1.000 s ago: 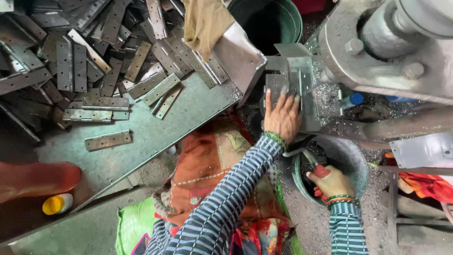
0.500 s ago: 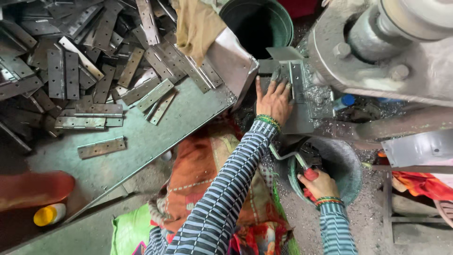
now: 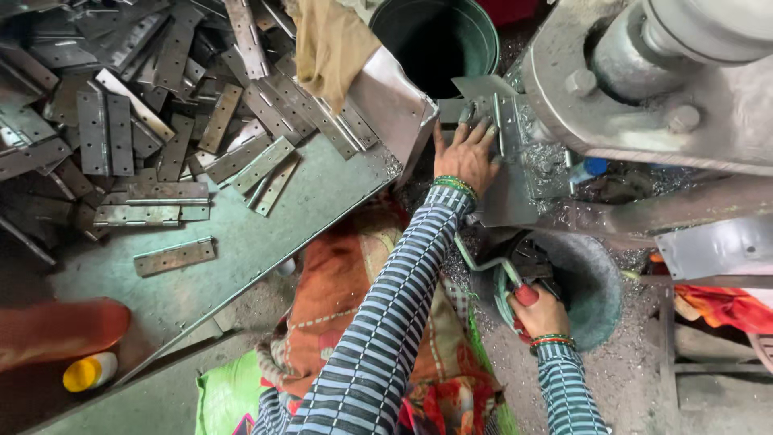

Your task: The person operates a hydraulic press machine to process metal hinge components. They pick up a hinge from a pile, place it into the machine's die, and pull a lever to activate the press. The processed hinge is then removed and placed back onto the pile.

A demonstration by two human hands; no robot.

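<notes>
The left hand (image 3: 465, 157) lies flat on a grey metal plate (image 3: 503, 189) under the heavy press (image 3: 644, 89), fingers (image 3: 467, 117) spread and gripping nothing; the right hand (image 3: 538, 314) reaches into a grey bucket (image 3: 600, 282) to the near right, fingers curled — seemingly around a small dark piece (too hidden to tell for sure); a pile of flat metal hinges (image 3: 145, 121) covers the bench (image 3: 241, 250) at far left; a green bucket (image 3: 439, 36) stands beyond the left hand.

Left grip (image 3: 465, 153) fingertips behind metal plate (image 3: 509, 173)
</notes>
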